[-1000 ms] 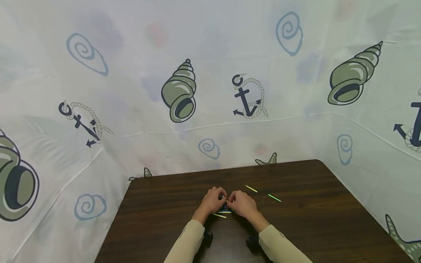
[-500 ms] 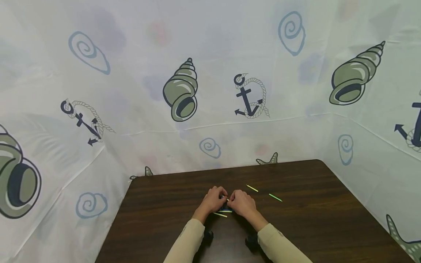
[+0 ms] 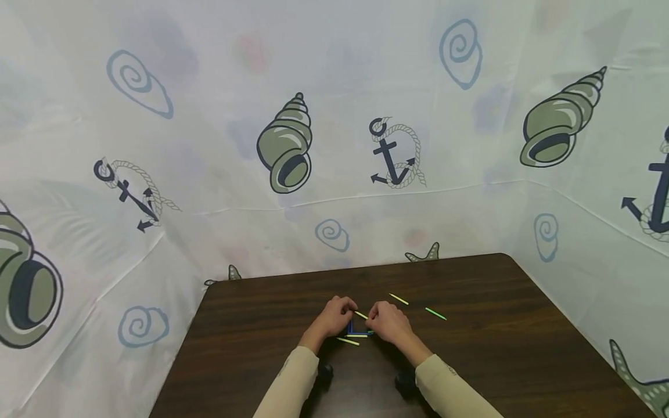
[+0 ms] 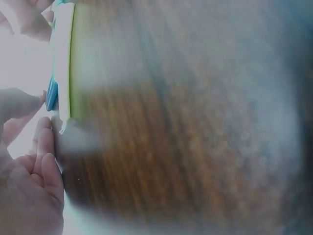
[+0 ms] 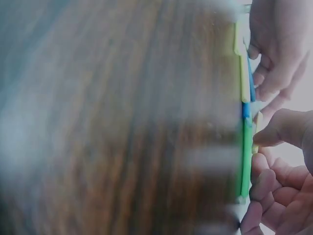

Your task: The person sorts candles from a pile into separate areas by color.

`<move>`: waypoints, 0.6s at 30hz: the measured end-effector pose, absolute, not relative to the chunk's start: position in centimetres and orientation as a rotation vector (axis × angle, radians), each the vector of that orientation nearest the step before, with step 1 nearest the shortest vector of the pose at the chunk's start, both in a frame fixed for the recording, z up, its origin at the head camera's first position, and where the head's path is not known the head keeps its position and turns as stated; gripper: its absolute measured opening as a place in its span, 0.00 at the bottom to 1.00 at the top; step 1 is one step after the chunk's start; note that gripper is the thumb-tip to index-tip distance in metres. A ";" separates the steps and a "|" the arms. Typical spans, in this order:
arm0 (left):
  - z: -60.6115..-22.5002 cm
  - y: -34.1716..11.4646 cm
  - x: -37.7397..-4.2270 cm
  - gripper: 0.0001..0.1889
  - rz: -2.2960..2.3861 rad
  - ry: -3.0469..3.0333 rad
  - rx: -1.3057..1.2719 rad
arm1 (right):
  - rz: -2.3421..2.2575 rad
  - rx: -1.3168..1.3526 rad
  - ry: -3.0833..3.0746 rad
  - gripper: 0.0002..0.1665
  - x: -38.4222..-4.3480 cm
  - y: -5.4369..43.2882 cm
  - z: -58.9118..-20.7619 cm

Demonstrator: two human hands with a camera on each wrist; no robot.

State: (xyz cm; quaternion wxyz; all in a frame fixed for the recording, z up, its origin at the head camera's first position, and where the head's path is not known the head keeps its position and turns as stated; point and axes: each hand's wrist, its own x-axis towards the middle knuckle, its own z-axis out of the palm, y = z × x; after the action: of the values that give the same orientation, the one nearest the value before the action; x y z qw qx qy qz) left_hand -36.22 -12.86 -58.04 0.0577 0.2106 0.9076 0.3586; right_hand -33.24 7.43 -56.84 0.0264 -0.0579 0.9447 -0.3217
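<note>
Hands: our left hand (image 3: 334, 314) and right hand (image 3: 385, 322) sit close together over the brown table (image 3: 522, 348), fingertips facing each other across a narrow gap.
Left fingers: we curl them and pinch one end of a yellow stick (image 3: 360, 314); in the left wrist view the fingers (image 4: 41, 147) lie against the sticks' ends, though the blur hides the exact contact.
Right fingers: we curl them too, with thumb and forefinger at the other end of that yellow stick; the right wrist view shows the fingertips (image 5: 274, 134) pressed to the stick edges.
Stick pile: blue sticks (image 3: 351, 329) lie just below our fingertips, between the two hands, with a green one (image 3: 369, 333) at their right end.
Loose yellow stick (image 3: 348, 341): flat on the table, just under our left fingers.
Far sticks: another yellow stick (image 3: 399, 299) and a green stick (image 3: 436, 314) lie beyond our right fingers, apart from them.
</note>
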 end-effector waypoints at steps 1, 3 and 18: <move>-57.9 -12.9 -36.1 0.11 1.084 2.749 0.654 | -1.008 -0.182 2.909 0.07 -33.2 7.6 -56.8; -57.5 -13.1 -36.0 0.10 1.107 2.731 0.681 | -1.026 -0.182 2.892 0.07 -33.2 8.0 -56.5; -57.3 -13.2 -35.7 0.10 1.117 2.689 0.653 | -1.087 -0.084 2.931 0.04 -34.1 12.6 -54.9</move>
State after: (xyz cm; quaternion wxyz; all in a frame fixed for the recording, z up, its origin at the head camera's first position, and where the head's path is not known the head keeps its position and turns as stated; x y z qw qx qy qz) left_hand -35.69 -13.19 -57.34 0.0786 0.2180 0.8983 0.3733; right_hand -34.08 12.56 -54.91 0.0071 -0.0269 0.9373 -0.3474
